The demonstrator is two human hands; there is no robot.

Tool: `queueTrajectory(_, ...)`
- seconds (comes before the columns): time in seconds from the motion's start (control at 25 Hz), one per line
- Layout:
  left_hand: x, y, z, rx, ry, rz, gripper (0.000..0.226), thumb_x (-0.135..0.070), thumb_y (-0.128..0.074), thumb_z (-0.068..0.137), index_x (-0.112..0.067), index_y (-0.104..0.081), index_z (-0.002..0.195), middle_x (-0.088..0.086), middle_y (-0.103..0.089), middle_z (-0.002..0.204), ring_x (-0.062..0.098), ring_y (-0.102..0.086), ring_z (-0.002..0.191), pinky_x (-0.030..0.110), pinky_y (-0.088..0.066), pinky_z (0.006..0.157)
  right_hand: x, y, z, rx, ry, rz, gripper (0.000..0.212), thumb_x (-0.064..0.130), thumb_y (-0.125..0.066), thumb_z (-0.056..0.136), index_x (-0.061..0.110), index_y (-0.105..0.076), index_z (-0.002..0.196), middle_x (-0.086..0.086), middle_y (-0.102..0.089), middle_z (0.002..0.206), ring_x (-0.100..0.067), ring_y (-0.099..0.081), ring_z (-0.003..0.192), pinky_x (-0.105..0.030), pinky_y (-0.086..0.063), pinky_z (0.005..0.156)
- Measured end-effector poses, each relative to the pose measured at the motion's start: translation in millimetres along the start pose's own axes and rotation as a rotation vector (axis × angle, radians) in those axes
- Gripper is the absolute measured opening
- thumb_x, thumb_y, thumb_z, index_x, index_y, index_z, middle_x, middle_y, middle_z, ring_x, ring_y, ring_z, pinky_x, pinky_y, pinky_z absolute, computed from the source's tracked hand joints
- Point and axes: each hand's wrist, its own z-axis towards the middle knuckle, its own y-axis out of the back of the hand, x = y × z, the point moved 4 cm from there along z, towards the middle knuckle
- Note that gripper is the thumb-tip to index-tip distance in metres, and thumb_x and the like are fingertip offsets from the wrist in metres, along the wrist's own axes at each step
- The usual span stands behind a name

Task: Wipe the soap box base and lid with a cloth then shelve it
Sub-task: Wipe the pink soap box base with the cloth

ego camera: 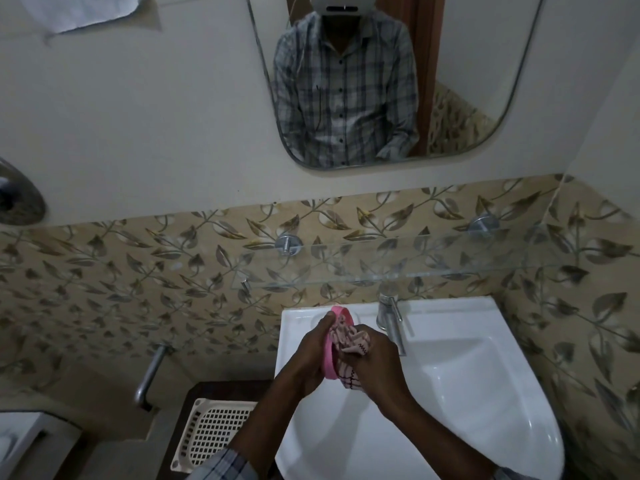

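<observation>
I have both hands working above the white glossy sink [485, 393], toward its ten o'clock corner. My left hand [311, 355] is curled around a pink soap box piece [328, 358], a smooth plastic oval held on edge with its rim showing as a thin band; I cannot tell whether it is the base or the lid. My right hand [377, 358] is bunched on a cloth [349, 341], soft, crumpled, pale pink with dark check lines, pressed into the hollow of the pink piece. At one o'clock from the hands stands a brushed metal tap [389, 317] on the sink's back ledge. Above it, at twelve o'clock, runs a clear glass shelf [415, 268] on two round metal pegs, against tiles printed with brown leaf vines. At seven o'clock from the hands a cream perforated plastic tray [214, 431] lies on a dark wooden tabletop [183, 410]. A rounded mirror [485, 98] on the wall shows a checked shirt. I can read no writing anywhere
</observation>
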Motion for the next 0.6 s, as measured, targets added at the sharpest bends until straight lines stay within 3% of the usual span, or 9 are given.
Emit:
queueTrajectory(0.12,-3,18,1,-0.005,0.062,-0.174,0.061,-0.046,-0.055,0.092,-0.003,-0.058,0.134,0.026,-0.07,0.116,0.037,-0.068,0.103,0.048,-0.054,0.094,6,4,-2,0.326,0.095,-0.043,0.026,-0.005,-0.072,0.076,0.02,-0.074,0.08,-0.01,-0.077,0.084,-0.02,-0.074,0.079,-0.04,-0.063,0.068)
queueTrajectory(0.24,-6,33,-6,0.17,0.14,-0.294,0.075,-0.045,-0.071,0.08,0.002,-0.055,0.136,0.031,-0.065,0.119,0.042,-0.066,0.102,0.054,-0.049,0.094,5,49,34,0.173,0.159,-0.177,0.018,-0.006,-0.069,0.073,0.011,-0.072,0.078,-0.009,-0.076,0.07,-0.019,-0.073,0.064,-0.044,-0.061,0.062)
queueTrajectory(0.32,-5,32,-11,0.289,0.167,-0.331,0.084,-0.037,-0.088,0.065,0.008,-0.06,0.13,0.034,-0.063,0.121,0.046,-0.065,0.104,0.057,-0.048,0.096,12,56,38,0.077,0.233,-0.17,0.032,-0.005,-0.069,0.07,0.02,-0.072,0.09,-0.004,-0.077,0.081,-0.024,-0.073,0.074,-0.037,-0.061,0.067)
queueTrajectory(0.4,-4,29,-11,0.32,0.167,-0.38,0.078,-0.032,-0.089,0.064,0.008,-0.062,0.126,0.033,-0.063,0.122,0.046,-0.064,0.106,0.058,-0.048,0.097,17,34,21,0.067,0.622,-0.392,0.049,-0.004,-0.071,0.065,0.026,-0.069,0.103,-0.003,-0.073,0.098,-0.026,-0.07,0.088,-0.029,-0.055,0.075)
queueTrajectory(0.48,-4,24,-7,0.292,0.184,-0.39,0.065,-0.035,-0.073,0.078,0.007,-0.061,0.127,0.031,-0.065,0.12,0.042,-0.065,0.105,0.052,-0.048,0.098,10,12,0,0.152,1.047,-0.603,0.043,0.0,-0.074,0.069,0.018,-0.071,0.108,-0.009,-0.072,0.107,-0.028,-0.069,0.099,-0.036,-0.056,0.087)
queueTrajectory(0.52,-3,22,-6,0.283,0.194,-0.364,0.061,-0.038,-0.063,0.083,0.007,-0.062,0.125,0.03,-0.067,0.117,0.04,-0.066,0.102,0.049,-0.05,0.096,8,8,-3,0.185,1.188,-0.667,0.034,0.003,-0.077,0.073,0.012,-0.073,0.106,-0.011,-0.073,0.108,-0.029,-0.069,0.102,-0.042,-0.054,0.094)
queueTrajectory(0.6,-2,18,-6,0.279,0.189,-0.328,0.056,-0.04,-0.062,0.081,0.004,-0.071,0.114,0.027,-0.07,0.107,0.038,-0.07,0.09,0.047,-0.056,0.084,7,12,8,0.145,1.263,-0.704,0.028,0.001,-0.084,0.069,0.006,-0.076,0.095,-0.013,-0.074,0.102,-0.03,-0.07,0.1,-0.05,-0.049,0.102)
